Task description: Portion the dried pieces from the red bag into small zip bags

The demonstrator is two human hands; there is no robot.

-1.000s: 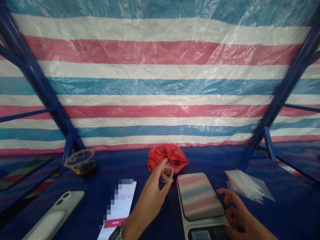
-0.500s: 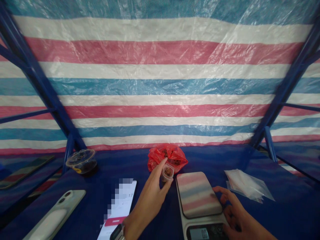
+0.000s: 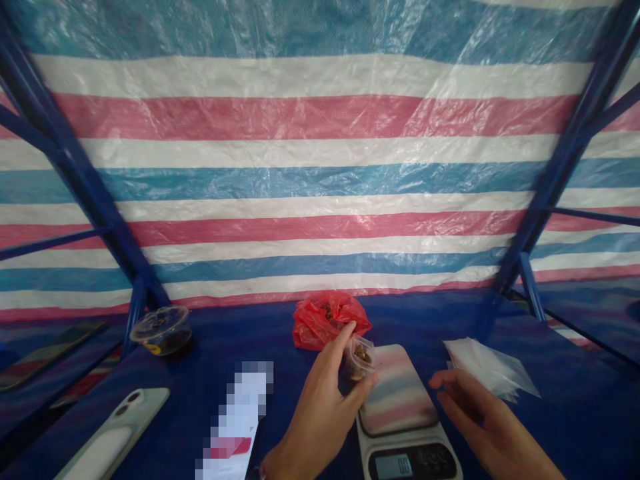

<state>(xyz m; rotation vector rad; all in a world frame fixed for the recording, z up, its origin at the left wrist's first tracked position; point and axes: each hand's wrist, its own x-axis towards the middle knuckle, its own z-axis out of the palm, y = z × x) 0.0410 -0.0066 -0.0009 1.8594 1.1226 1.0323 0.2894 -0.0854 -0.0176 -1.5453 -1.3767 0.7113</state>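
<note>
My left hand (image 3: 325, 407) grips a small clear plastic bag (image 3: 361, 357) between thumb and fingers; its mouth gapes and brown bits lie inside. The bag is over the left edge of the scale's steel plate (image 3: 397, 393). On the kitchen scale's display (image 3: 393, 465) I read 0.0. Just behind the left hand sits a crumpled red plastic bag (image 3: 320, 327), open at the top with brown bits in it. My right hand (image 3: 480, 413) hovers to the right of the scale, fingers loosely curved and apart, holding nothing.
Flat clear bags (image 3: 493, 367) lie in a pile behind my right hand. On the left are a lidded plastic bowl (image 3: 163, 333) with dark contents, a pale phone (image 3: 120, 433) and a lit phone (image 3: 235, 420). Blue metal bars (image 3: 107, 207) frame a striped tarp (image 3: 320, 180).
The left hand has moved right with the small bag, from in front of the red bag to the scale's edge. My right hand has drawn off the scale's side and buttons.
</note>
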